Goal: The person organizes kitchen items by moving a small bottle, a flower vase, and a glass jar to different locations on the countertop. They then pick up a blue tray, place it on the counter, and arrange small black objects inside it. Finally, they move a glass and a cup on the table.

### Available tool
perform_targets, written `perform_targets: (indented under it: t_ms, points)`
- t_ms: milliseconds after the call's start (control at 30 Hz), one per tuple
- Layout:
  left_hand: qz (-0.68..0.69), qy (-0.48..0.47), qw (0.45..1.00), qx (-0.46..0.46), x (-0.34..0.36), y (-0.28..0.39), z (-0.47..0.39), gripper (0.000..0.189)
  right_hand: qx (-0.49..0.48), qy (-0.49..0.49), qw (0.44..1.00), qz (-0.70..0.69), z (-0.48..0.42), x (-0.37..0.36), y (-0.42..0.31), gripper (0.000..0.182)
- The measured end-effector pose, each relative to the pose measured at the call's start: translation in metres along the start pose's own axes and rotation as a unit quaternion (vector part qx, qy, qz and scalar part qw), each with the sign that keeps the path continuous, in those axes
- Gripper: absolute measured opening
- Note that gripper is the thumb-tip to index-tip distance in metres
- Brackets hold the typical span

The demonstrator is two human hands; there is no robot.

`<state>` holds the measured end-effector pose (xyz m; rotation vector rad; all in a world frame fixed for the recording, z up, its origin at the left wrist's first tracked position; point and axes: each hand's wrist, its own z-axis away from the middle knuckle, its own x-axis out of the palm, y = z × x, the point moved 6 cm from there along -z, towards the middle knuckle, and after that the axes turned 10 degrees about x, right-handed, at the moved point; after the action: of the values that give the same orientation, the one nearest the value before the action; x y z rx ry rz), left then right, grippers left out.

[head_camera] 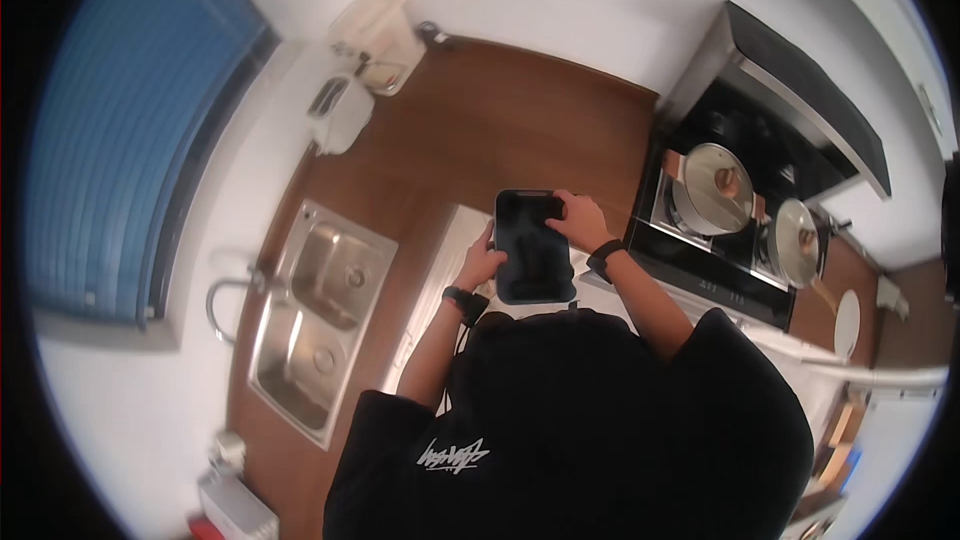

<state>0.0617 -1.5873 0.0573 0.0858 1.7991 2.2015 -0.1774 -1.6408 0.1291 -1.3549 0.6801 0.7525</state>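
In front of my torso, a dark, glossy rectangular slab (532, 251) with rounded corners is held in both hands. A pale slot or strip shows at its far edge; whether it is a cutting board or a tablet, I cannot tell. My left hand (478, 264) grips the left edge, its thumb on the near face. At the far right corner, my right hand (581, 219) has its fingers and thumb on the slab. Both wrists wear black bands. The fingers behind the slab are hidden.
Left is a double-bowl steel sink (324, 326) with a curved faucet (217, 307), set in a brown countertop (480, 127). Right, a lidded pot (712, 187) and a lidded pan (793, 244) sit on the gas stove (679, 259) under a range hood (806, 90). White appliances (345, 112) stand in the far corner.
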Motion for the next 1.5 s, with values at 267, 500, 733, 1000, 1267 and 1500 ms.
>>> perform_targets:
  t_ms: [267,500,733,1000,1267,1500]
  points:
    - [0.113,-0.046,0.985,0.121,-0.007,-0.072,-0.152,0.093,0.172,0.028,0.979,-0.103,0.023,0.018,0.041,0.053]
    - [-0.094,0.023,0.992,0.078,0.013,-0.056,-0.194,0.077,0.288,0.008,0.947,-0.144,0.089,0.049,0.075,0.044]
    - [-0.189,0.053,0.963,0.183,0.031,-0.047,-0.221,0.045,0.33,0.037,0.933,-0.138,0.099,0.046,0.079,0.043]
    - [-0.279,-0.02,0.886,0.37,0.065,0.016,-0.186,0.03,0.27,0.059,0.956,-0.097,0.016,0.044,0.092,0.036]
    - [-0.35,-0.146,0.889,0.257,0.114,-0.032,-0.204,0.058,0.143,-0.032,0.987,-0.057,-0.098,0.021,0.113,0.03]
    - [-0.315,-0.088,0.923,0.204,0.087,-0.044,-0.235,0.061,0.176,-0.051,0.983,-0.031,-0.136,0.021,0.099,0.051]
